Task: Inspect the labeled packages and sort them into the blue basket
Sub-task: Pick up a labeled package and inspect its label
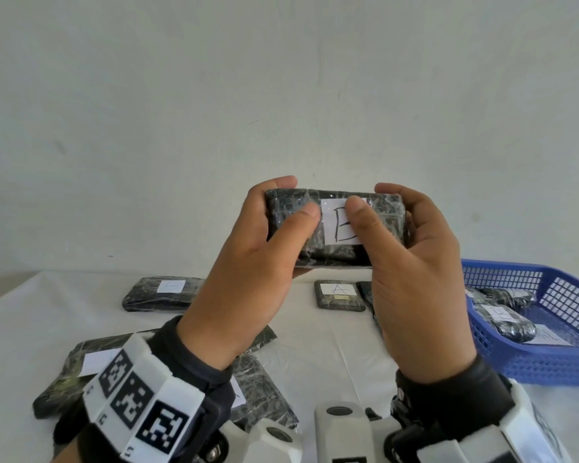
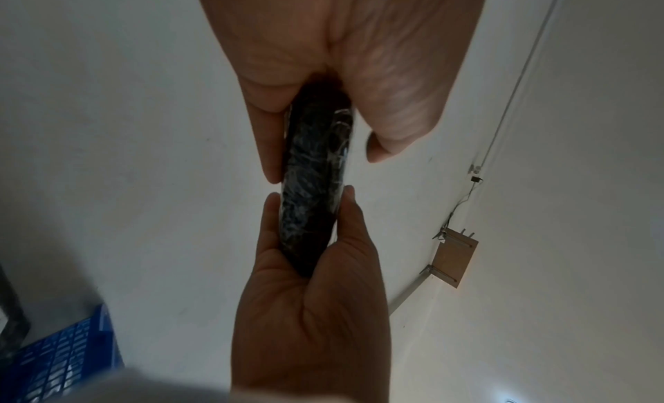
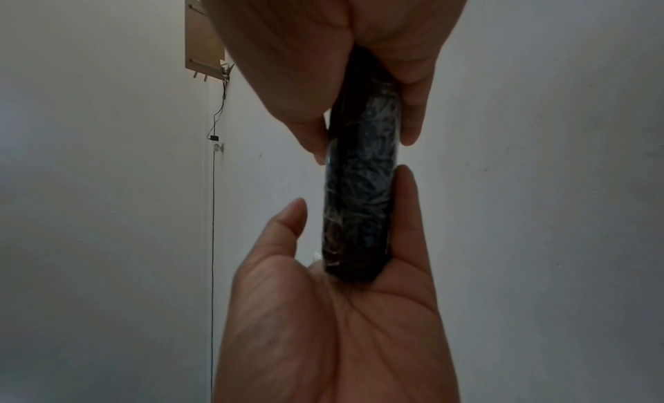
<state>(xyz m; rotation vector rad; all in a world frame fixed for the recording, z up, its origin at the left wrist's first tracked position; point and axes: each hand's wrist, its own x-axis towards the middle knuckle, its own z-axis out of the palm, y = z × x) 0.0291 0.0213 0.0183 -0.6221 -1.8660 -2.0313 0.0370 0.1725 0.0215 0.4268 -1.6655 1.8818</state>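
I hold a black plastic-wrapped package (image 1: 335, 228) up in front of me with both hands. Its white label (image 1: 340, 225), marked B, faces me. My left hand (image 1: 298, 195) grips its left end, thumb on the front beside the label. My right hand (image 1: 370, 197) grips the right end, thumb lying over the label's edge. In the left wrist view the left hand (image 2: 309, 195) clasps the package (image 2: 314, 153) edge-on. The right wrist view shows the right hand (image 3: 352, 187) round the package (image 3: 359, 227). The blue basket (image 1: 528, 359) stands low at the right, also seen as the basket (image 2: 61, 355).
The basket holds labeled packages (image 1: 505, 319). On the white table lie a package marked A (image 1: 340, 294), another labeled one (image 1: 161, 294) at the back left, and a loose heap (image 1: 81, 362) under my left wrist. A plain wall is behind.
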